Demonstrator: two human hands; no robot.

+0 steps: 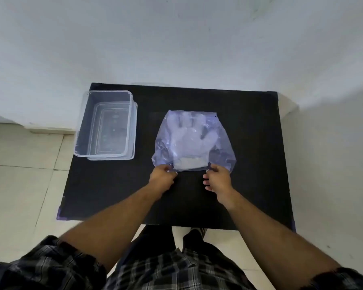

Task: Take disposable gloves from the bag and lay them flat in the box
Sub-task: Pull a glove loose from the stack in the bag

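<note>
A translucent bluish plastic bag lies flat in the middle of the black table. Clear disposable gloves show through it, fingers pointing away from me. My left hand pinches the bag's near edge at its left corner. My right hand pinches the same edge at the right, thumb and forefinger on the plastic, the other fingers spread. A clear plastic box stands open at the table's far left with nothing in it.
The box seems to rest on its clear lid, which sticks out at its right and near sides. A white wall runs behind the table. Pale floor tiles lie to the left, and my feet show under the near edge.
</note>
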